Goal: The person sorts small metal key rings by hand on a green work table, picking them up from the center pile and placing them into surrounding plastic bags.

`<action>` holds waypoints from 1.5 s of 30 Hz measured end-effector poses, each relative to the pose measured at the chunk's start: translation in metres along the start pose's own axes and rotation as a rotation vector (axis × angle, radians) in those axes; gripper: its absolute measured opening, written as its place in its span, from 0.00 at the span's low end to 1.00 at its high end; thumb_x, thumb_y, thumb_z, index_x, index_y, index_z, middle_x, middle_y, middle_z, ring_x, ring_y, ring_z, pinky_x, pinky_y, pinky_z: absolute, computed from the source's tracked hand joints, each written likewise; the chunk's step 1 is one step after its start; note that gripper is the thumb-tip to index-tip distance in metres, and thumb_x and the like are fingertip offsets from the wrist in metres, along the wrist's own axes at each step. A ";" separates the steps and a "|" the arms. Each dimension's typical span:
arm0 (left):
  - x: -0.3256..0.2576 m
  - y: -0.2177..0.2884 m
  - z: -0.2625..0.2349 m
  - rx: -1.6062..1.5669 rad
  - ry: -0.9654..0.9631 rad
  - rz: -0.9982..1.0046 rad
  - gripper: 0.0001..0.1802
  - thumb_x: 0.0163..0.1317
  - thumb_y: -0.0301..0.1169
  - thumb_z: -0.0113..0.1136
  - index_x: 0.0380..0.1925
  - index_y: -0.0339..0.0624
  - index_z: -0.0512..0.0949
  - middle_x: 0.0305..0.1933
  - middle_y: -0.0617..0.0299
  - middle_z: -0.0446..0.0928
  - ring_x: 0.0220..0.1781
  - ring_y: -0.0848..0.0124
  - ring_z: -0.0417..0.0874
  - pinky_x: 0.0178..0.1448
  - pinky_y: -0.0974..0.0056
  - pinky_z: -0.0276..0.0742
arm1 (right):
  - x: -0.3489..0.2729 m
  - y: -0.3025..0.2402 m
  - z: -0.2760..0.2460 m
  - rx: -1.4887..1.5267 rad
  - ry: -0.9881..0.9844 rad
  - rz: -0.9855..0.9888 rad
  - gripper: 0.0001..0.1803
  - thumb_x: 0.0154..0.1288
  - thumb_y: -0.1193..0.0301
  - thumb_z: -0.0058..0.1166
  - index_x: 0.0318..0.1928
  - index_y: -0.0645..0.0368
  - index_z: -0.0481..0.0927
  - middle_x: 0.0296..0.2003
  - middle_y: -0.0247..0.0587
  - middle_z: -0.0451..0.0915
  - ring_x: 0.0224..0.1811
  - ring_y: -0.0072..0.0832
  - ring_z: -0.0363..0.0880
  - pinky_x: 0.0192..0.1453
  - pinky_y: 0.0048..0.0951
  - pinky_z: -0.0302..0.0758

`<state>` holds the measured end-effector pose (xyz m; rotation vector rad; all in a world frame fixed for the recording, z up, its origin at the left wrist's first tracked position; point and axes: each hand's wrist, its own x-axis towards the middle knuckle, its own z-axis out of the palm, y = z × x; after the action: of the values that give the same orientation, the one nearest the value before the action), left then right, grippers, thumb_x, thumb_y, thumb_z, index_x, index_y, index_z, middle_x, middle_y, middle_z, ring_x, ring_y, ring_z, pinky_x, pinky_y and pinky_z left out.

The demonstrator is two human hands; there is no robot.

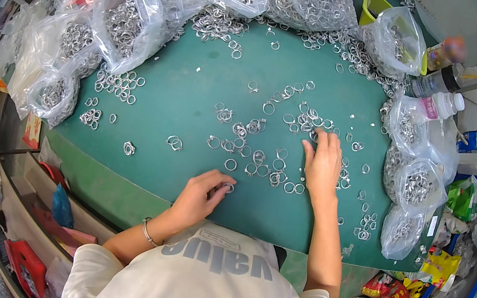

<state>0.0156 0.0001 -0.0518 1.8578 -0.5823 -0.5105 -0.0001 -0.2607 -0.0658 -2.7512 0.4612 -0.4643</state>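
Small silver-coloured metal rings (241, 143) lie loose across the middle of the green table mat. My left hand (200, 194), near the front edge, is closed, with a ring (229, 188) pinched between thumb and fingertips. Farther right, my right hand (324, 166) reaches forward over the mat with its thumb apart from the fingers. Its fingertips touch a ring (314, 135) at the near side of a small ring cluster (307, 117). Part of that cluster is hidden behind the fingers.
Clear plastic bags (127, 23) full of rings line the table's left, and others (415, 185) its right. More rings (215, 22) heap along the back. A yellow-green bin (374, 4) and a white bottle (444, 106) stand at the right. An open drawer (42, 192) is at the lower left.
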 end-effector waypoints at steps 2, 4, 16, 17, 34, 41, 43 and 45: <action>0.000 0.000 0.001 -0.006 -0.004 0.005 0.09 0.59 0.18 0.56 0.40 0.36 0.77 0.29 0.58 0.73 0.23 0.70 0.72 0.29 0.68 0.69 | 0.001 0.004 0.008 -0.015 0.021 -0.019 0.12 0.61 0.74 0.56 0.44 0.64 0.74 0.41 0.48 0.71 0.38 0.41 0.74 0.42 0.40 0.72; 0.000 0.002 0.001 -0.002 -0.002 0.004 0.09 0.59 0.18 0.56 0.40 0.36 0.78 0.30 0.58 0.73 0.24 0.70 0.73 0.29 0.68 0.70 | 0.000 0.008 0.008 0.089 0.049 0.029 0.12 0.61 0.74 0.56 0.44 0.65 0.75 0.39 0.47 0.72 0.34 0.41 0.74 0.38 0.38 0.72; 0.002 0.002 0.000 -0.050 -0.011 -0.056 0.09 0.57 0.15 0.57 0.38 0.33 0.78 0.30 0.57 0.75 0.27 0.72 0.76 0.30 0.71 0.71 | -0.036 0.114 -0.145 0.338 0.518 0.460 0.09 0.65 0.77 0.54 0.45 0.65 0.80 0.36 0.32 0.75 0.32 0.17 0.71 0.37 0.19 0.70; 0.003 0.001 0.000 -0.045 -0.013 -0.050 0.09 0.57 0.15 0.57 0.38 0.33 0.78 0.30 0.57 0.75 0.27 0.72 0.76 0.30 0.71 0.71 | -0.037 0.119 -0.149 0.410 0.532 0.497 0.10 0.65 0.76 0.54 0.45 0.66 0.80 0.36 0.31 0.75 0.31 0.16 0.70 0.36 0.18 0.69; 0.000 0.002 0.002 -0.315 -0.045 -0.274 0.11 0.62 0.18 0.55 0.44 0.32 0.76 0.37 0.57 0.78 0.36 0.70 0.81 0.42 0.69 0.78 | 0.061 0.105 -0.134 0.438 0.298 0.326 0.12 0.67 0.72 0.52 0.47 0.66 0.78 0.29 0.41 0.79 0.21 0.21 0.71 0.25 0.24 0.67; 0.002 -0.005 -0.004 -0.837 -0.107 -0.419 0.15 0.63 0.19 0.54 0.50 0.29 0.73 0.43 0.55 0.79 0.45 0.67 0.83 0.50 0.66 0.80 | -0.048 -0.037 -0.035 1.731 -0.540 0.582 0.16 0.68 0.74 0.49 0.54 0.68 0.74 0.39 0.42 0.79 0.27 0.22 0.73 0.31 0.21 0.70; 0.001 -0.005 -0.004 -0.842 -0.103 -0.397 0.15 0.63 0.19 0.54 0.50 0.30 0.73 0.43 0.55 0.79 0.45 0.67 0.83 0.52 0.65 0.79 | -0.055 -0.052 -0.029 1.742 -0.568 0.613 0.17 0.68 0.75 0.48 0.55 0.68 0.73 0.43 0.46 0.79 0.32 0.26 0.77 0.36 0.23 0.73; 0.001 -0.003 -0.005 -0.826 -0.099 -0.375 0.15 0.63 0.19 0.54 0.50 0.30 0.73 0.43 0.55 0.79 0.45 0.67 0.83 0.52 0.65 0.79 | -0.061 -0.053 -0.025 1.780 -0.613 0.627 0.17 0.68 0.75 0.48 0.55 0.68 0.73 0.45 0.48 0.79 0.36 0.29 0.79 0.39 0.25 0.75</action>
<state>0.0196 0.0037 -0.0526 1.1419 -0.0407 -0.9298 -0.0500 -0.1969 -0.0406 -0.8462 0.3736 0.1662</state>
